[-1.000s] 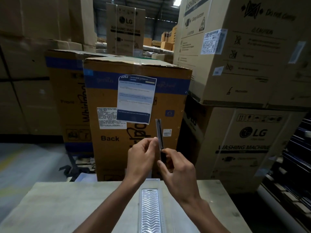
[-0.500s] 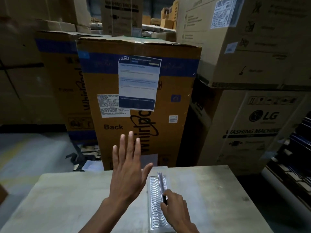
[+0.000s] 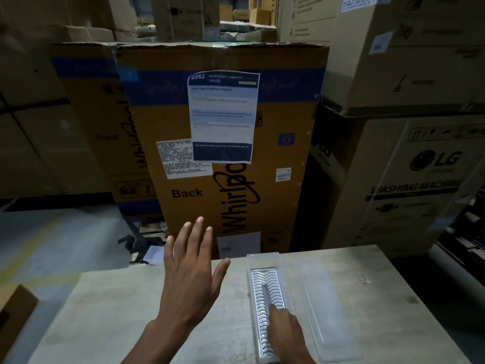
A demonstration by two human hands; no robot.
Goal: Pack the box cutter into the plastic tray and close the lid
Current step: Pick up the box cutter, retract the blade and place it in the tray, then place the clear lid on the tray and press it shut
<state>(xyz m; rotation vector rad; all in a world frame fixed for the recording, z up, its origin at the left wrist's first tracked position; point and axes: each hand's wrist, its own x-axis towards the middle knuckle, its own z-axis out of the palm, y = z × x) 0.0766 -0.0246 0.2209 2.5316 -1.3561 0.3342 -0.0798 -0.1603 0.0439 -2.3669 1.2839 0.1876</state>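
A second before, both hands held the box cutter upright in the air; now the box cutter [image 3: 267, 294] lay in the ribbed plastic tray [image 3: 263, 261] at lower centre-right of the frame, the right hand [image 3: 286, 334] closed on its near end. The left hand [image 3: 190, 277] hovered open and empty, fingers spread, over the table [image 3: 110, 311]. Packing looked nearly done; the clear lid [image 3: 324, 306] lay open, right of the tray. The cutter's handle was hidden under the hand, and the tray's near end was cut off
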